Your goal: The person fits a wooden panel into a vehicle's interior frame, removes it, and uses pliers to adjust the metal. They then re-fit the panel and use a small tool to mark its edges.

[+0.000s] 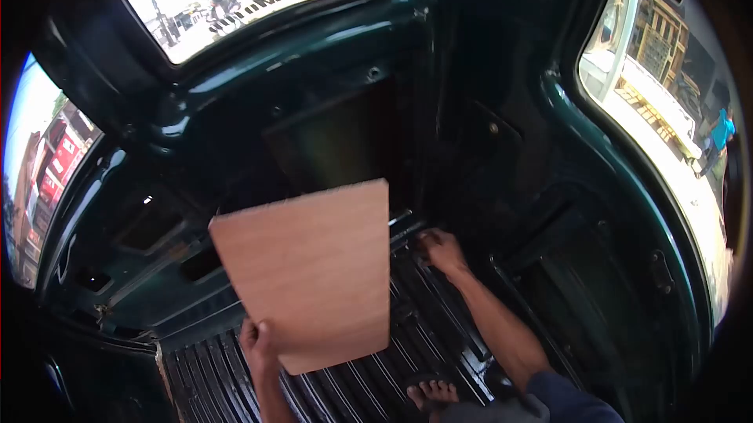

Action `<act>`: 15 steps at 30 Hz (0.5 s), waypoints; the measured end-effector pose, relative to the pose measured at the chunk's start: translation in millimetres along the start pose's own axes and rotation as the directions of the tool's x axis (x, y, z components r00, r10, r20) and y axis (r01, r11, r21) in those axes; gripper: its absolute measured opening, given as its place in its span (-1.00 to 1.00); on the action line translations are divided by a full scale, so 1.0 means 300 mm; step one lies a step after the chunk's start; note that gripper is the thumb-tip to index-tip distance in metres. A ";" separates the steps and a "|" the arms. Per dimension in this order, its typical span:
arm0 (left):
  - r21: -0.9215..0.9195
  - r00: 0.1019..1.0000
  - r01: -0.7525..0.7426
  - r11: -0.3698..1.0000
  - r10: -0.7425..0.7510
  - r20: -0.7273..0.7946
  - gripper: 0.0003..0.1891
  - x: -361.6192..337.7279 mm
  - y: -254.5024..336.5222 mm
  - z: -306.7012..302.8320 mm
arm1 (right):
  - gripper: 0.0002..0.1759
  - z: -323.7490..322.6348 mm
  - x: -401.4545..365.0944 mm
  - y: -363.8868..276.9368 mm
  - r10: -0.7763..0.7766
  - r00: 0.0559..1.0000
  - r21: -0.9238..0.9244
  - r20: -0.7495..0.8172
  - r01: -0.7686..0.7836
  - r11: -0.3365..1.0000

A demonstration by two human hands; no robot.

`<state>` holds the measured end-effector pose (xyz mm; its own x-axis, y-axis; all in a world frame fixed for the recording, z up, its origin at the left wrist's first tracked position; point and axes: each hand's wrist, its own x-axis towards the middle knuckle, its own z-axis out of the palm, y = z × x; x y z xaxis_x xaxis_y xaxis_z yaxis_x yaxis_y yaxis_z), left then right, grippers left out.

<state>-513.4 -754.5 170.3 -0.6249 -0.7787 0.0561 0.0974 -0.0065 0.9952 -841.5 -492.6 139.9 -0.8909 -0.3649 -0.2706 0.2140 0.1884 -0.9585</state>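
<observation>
A flat rectangular plywood board [314,274] stands tilted in front of me, above the ribbed floor. My left hand [259,341] grips its lower left edge, with the thumb across the front face and the other fingers behind it. To the right of the board, my right hand [443,252] reaches down to the far end of the floor, beside the dark green wall. Its fingers are curled, and whatever they hold or touch is lost in shadow. The board hides part of the floor and far wall.
The dark green vehicle interior [502,164] surrounds me, with window openings ahead and on both sides. Black ribbed flooring [212,376] lies below, and my foot [431,392] rests on it. Outside the right window are wooden pallets [663,35] and a person in blue [718,137].
</observation>
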 end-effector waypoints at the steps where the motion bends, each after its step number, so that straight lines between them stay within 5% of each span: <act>1: 0.009 1.000 0.012 1.000 -0.012 0.003 -0.72 -0.044 0.005 -0.032 | -0.55 0.019 0.028 0.033 0.042 0.999 -0.206 0.028 -0.035 0.978; 7: -0.092 0.990 0.114 0.989 -0.122 -0.077 -0.76 -0.181 -0.078 -0.268 | -0.48 0.163 0.150 0.096 -0.161 0.987 -0.605 0.000 0.128 0.786; 15: -0.008 0.957 0.099 0.995 -0.098 -0.274 -0.76 -0.271 -0.066 -0.268 | -0.51 0.248 0.218 0.049 -0.253 0.961 -0.657 -0.107 0.123 0.743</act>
<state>-402.2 -741.6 139.5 -0.3951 -0.9163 -0.0653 0.0416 -0.0888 0.9952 -866.8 -581.6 101.3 -0.9535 -0.3012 -0.0078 -0.2138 0.6946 -0.6869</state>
